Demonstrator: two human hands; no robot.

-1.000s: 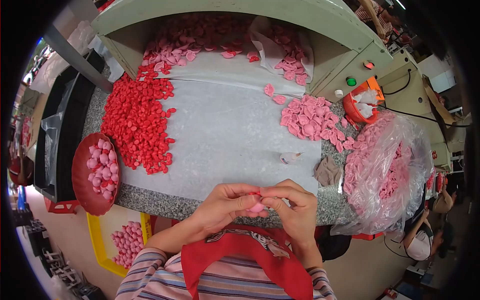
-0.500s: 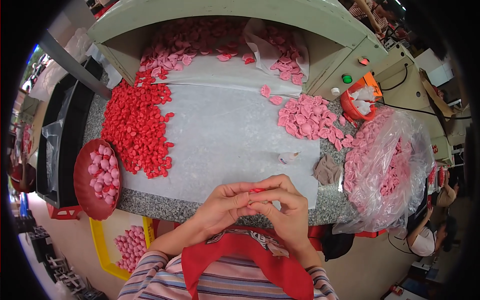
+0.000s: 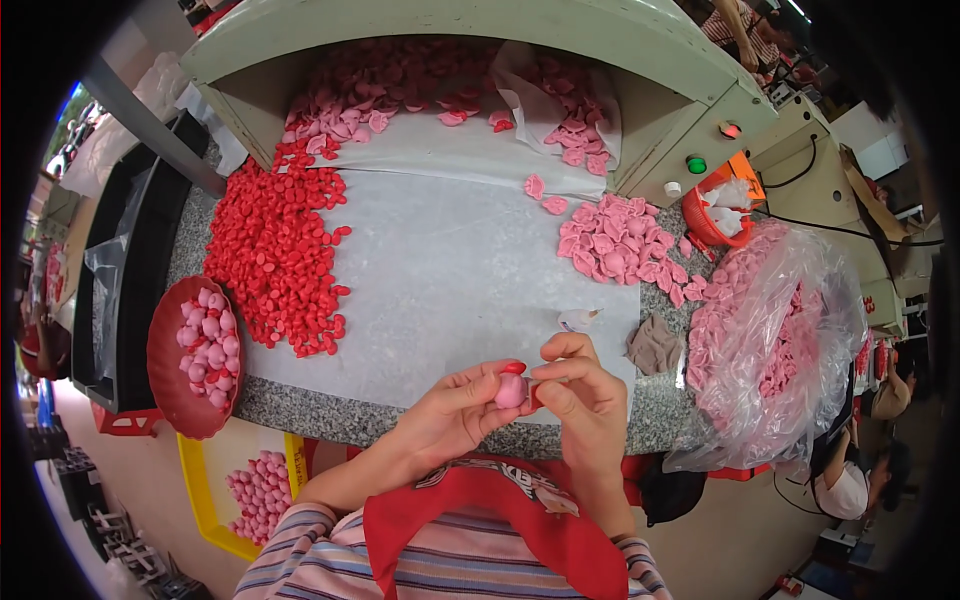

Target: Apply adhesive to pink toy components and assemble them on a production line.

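Observation:
Near the table's front edge, my left hand (image 3: 450,408) is closed around a rounded pink rubbery piece (image 3: 510,391). A glossy red oval piece (image 3: 514,367) sits at its upper side by my left fingertips. Close on the right, my right hand (image 3: 592,405) pinches another small red piece (image 3: 536,394) between thumb and fingers, against or just beside the pink piece; contact is hard to make out. Beyond my right hand a small white bottle with a pointed tip (image 3: 577,319) lies on the white sheet (image 3: 440,270).
At left lie a heap of red pieces (image 3: 275,265) and a red bowl (image 3: 165,385) of assembled pieces. Pink shells (image 3: 615,238) pile at right, beside a crumpled cloth (image 3: 654,343), a clear bag (image 3: 825,310) and an orange-red basket (image 3: 700,222). A pale green machine housing (image 3: 450,22) spans the back.
My hands have parted slightly and turned, so the pink piece now shows between them. A red piece is now visible in my right fingers.

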